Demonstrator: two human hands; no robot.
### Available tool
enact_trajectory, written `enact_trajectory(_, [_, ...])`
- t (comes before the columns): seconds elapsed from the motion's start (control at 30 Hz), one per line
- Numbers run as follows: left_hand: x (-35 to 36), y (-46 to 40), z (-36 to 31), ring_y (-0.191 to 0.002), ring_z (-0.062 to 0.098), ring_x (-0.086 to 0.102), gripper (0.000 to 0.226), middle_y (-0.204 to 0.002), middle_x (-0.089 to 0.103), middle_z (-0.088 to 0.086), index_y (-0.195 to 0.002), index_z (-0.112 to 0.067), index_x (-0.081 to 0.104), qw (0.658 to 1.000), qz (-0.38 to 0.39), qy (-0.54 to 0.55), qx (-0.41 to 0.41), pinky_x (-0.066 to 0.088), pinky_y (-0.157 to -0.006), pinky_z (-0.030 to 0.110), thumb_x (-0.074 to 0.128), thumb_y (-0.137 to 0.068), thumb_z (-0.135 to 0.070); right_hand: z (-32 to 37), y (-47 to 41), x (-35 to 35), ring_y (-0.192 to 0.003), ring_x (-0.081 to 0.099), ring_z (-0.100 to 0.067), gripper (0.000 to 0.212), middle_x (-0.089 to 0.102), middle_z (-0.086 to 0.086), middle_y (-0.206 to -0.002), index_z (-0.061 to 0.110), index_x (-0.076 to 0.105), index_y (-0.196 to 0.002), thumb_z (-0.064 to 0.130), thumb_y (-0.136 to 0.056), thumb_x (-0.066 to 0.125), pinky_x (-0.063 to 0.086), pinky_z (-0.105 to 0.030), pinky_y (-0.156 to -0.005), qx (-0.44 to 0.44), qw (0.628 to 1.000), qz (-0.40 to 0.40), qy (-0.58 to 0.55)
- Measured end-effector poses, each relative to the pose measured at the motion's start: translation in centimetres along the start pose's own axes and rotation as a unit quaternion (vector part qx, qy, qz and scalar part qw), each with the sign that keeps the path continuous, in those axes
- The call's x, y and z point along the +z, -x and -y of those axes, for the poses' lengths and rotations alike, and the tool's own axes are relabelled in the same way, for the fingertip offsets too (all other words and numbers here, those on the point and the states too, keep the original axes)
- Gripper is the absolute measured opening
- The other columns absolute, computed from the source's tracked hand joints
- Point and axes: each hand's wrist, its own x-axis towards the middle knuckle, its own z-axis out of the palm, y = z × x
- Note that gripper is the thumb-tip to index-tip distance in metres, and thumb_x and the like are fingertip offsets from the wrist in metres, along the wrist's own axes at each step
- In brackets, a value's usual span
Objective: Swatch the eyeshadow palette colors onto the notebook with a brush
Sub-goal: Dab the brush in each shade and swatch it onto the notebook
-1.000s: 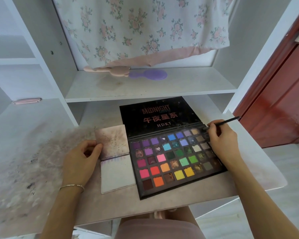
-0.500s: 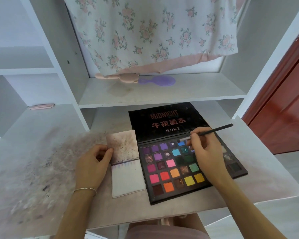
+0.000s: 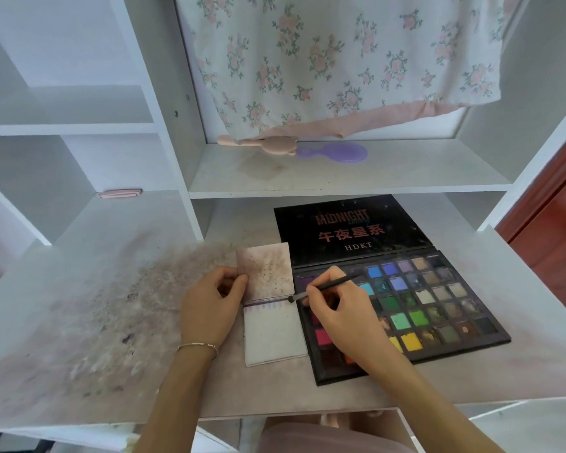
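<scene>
An open black eyeshadow palette with many coloured pans lies on the desk, its lid flat behind it. Just left of it lies a small open notebook, its upper page stained and its lower page pale with faint swatch marks along the top. My right hand pinches a thin black brush, and the brush tip touches the notebook's right edge at the fold. My left hand holds the notebook's left edge, thumb on the upper page.
The white desk is smeared with powder stains on its left half. A shelf behind holds a pink brush and a purple hairbrush. Floral cloth hangs above. A red door stands at right.
My right hand has carried the brush leftward from the palette's far right pans, across the palette, to the notebook's fold. My left hand has stayed on the notebook.
</scene>
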Motion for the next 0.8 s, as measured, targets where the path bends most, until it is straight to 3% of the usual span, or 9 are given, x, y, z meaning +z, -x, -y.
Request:
enact_trajectory(0.1, [-0.01,0.04,0.01,-0.070,-0.002,0.057,0.011,-0.072,0.061,-0.018,-0.078,-0.030,0.061,1.000,0.003,-0.002,0.001,0.038,-0.060,0.010,0.063,-0.085,-0.021,-0.10,0.00,0.00,-0.068,0.061,-0.015,0.011,0.066,-0.006,-0.074,0.026,0.049,-0.080,0.021,-0.089,0.052,0.052,-0.028,-0.061,-0.001,1.000,0.002,0.005])
enact_trajectory(0.3, [0.05,-0.01,-0.08,-0.069,0.000,0.057,0.016,-0.071,0.062,-0.016,-0.074,-0.031,0.060,1.000,0.000,0.006,0.008,0.041,-0.061,0.015,0.063,-0.084,-0.019,-0.19,-0.10,0.06,-0.056,0.054,-0.004,0.017,0.059,0.000,-0.063,0.027,0.046,-0.076,0.018,-0.090,0.051,0.044,-0.013,-0.047,0.001,1.000,0.014,0.021])
enact_trajectory(0.57, [0.04,0.03,0.07,-0.069,0.001,0.058,0.019,-0.070,0.062,-0.015,-0.073,-0.034,0.058,1.000,-0.001,0.006,0.007,0.040,-0.061,0.015,0.063,-0.084,-0.020,-0.19,-0.22,0.12,-0.067,0.059,-0.007,0.019,0.064,-0.002,-0.072,0.031,0.045,-0.077,0.019,-0.091,0.050,0.050,-0.018,-0.056,-0.002,1.000,0.011,0.021])
enact_trajectory(0.7, [0.08,0.00,0.07,-0.070,0.001,0.058,0.015,-0.071,0.062,-0.016,-0.076,-0.032,0.060,1.000,-0.002,0.003,0.005,0.041,-0.061,0.014,0.063,-0.084,-0.021,-0.12,-0.13,0.04,-0.058,0.055,0.000,0.021,0.057,0.005,-0.062,0.030,0.044,-0.075,0.017,-0.090,0.051,0.045,-0.011,-0.049,-0.004,0.999,0.018,0.026])
enact_trajectory(0.8, [0.09,0.01,0.12,-0.070,0.000,0.058,0.011,-0.072,0.062,-0.016,-0.078,-0.030,0.061,1.000,-0.004,0.002,0.003,0.041,-0.062,0.014,0.063,-0.084,-0.021,-0.03,-0.15,0.03,-0.061,0.057,-0.004,0.021,0.061,0.001,-0.067,0.031,0.044,-0.075,0.018,-0.091,0.050,0.047,-0.014,-0.051,-0.003,0.999,0.019,0.025])
